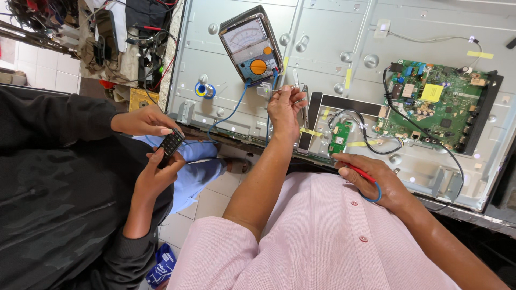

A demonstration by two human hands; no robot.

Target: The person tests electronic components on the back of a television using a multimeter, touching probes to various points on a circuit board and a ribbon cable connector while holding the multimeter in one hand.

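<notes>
Pinching tweezers (pixel 301 99) in my left hand (pixel 285 107), my right hand (pixel 371 180) closed around a red probe (pixel 361 173) beside the small green board (pixel 339 137).

probe (pixel 361 173): red, at the right hand
meter dial (pixel 258 66): orange
circuit board (pixel 438 104): green
shirt (pixel 322 241): pink, fine checks
co-worker's sleeve (pixel 54 177): black
meter leads (pixel 231 114): blue

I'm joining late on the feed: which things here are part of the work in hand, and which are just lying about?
In use:
- left hand holding a thin metal probe
- right hand holding a red probe at the small green board
- analog meter, blue lead

Lying about:
- solder reel
- large green board
- cable clutter
- another person's phone
</notes>
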